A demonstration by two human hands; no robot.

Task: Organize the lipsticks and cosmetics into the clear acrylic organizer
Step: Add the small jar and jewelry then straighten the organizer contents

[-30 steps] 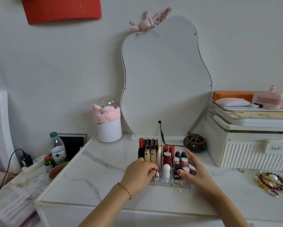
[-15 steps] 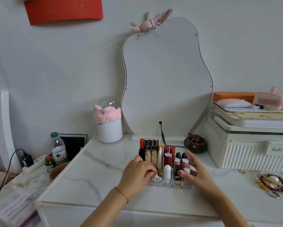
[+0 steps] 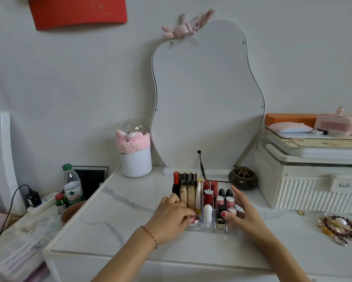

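Note:
The clear acrylic organizer [image 3: 231, 233] stands on the white marble tabletop in front of the mirror. It holds gold tubes [image 3: 188, 197], red lipsticks [image 3: 207, 197], pink-capped lipsticks [image 3: 230, 202], a white tube [image 3: 207, 215] and a black lipstick with a gold logo [image 3: 221, 219]. My left hand [image 3: 172, 214] is curled at the front left compartment, fingertips pinching a small round silvery cosmetic [image 3: 195, 220] that sits low in it. My right hand [image 3: 245, 215] rests against the organizer's right side, fingers spread, thumb touching the front right lipsticks.
A wavy mirror [image 3: 207, 98] with a black cable [image 3: 201, 169] stands behind. Also here are a white cup with a pink headband [image 3: 135, 161], a dark round burner [image 3: 243, 181], a white ribbed box [image 3: 309, 186], beaded bracelets [image 3: 338, 226] and a water bottle [image 3: 72, 187] at the left.
My left hand has sunk slightly, bringing the small round cosmetic lower into the front left compartment. My right hand has stayed against the organizer's right side.

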